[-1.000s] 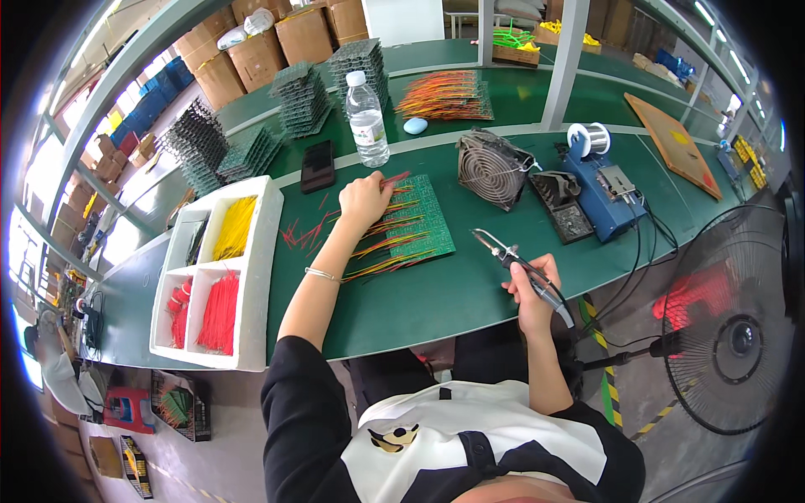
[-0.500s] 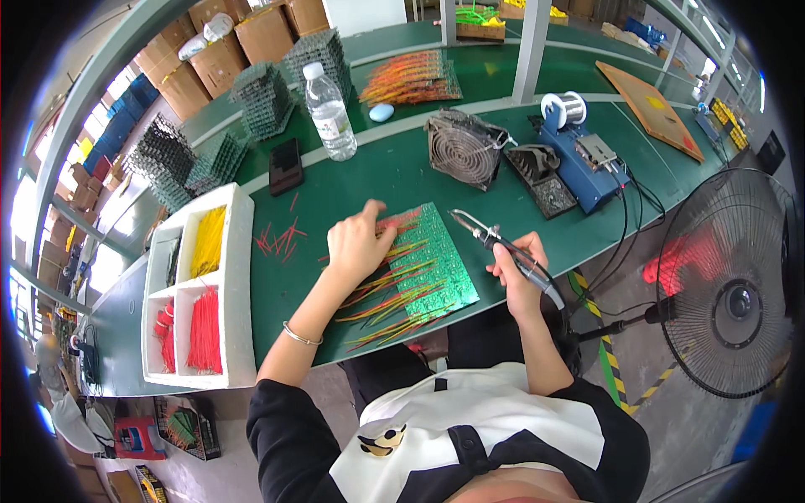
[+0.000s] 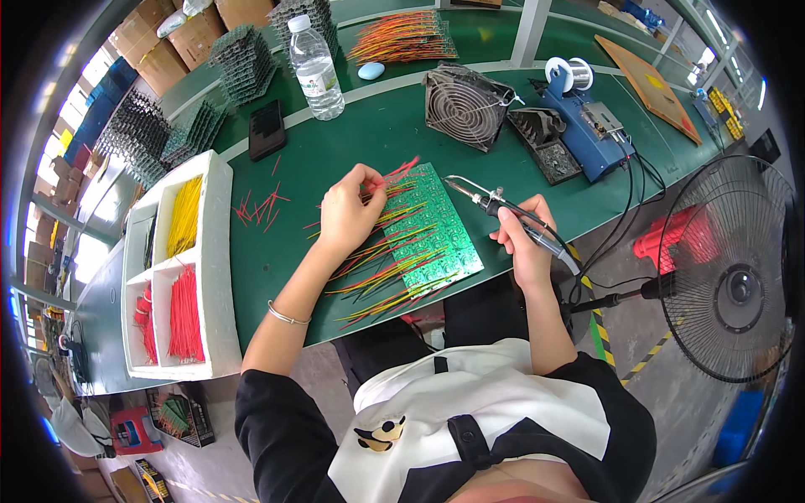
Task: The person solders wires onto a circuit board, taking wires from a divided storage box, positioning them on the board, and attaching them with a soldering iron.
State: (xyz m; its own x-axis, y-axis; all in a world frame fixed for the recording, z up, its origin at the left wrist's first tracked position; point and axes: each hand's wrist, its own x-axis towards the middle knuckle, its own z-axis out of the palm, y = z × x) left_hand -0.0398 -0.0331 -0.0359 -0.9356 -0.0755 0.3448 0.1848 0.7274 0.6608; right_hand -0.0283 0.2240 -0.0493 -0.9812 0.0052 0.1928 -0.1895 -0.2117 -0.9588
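Note:
A green circuit board (image 3: 444, 226) lies on the bench in front of me, with rows of red and yellow wires (image 3: 381, 247) fanning out from it to the left. At its far left corner my left hand (image 3: 350, 214) is closed, thumb and fingers bunched around some red wires (image 3: 406, 170) whose ends stick out past the fingertips. My right hand (image 3: 527, 239) grips a soldering iron (image 3: 490, 204) with a thin tube along it. The iron's tip is beside the board's far right corner, seemingly apart from it.
A white foam box (image 3: 220, 277) with red and yellow wires stands left, near loose red wires (image 3: 260, 210). Farther back are a phone (image 3: 267, 130), a water bottle (image 3: 316, 71), a small fan (image 3: 467, 109) and a blue solder feeder (image 3: 587, 134). A caged fan (image 3: 729, 277) stands right.
My left fingers, spread over the board's far corner before, have drawn together on red wires there. The soldering iron stays in my right hand. The whole view has shifted slightly.

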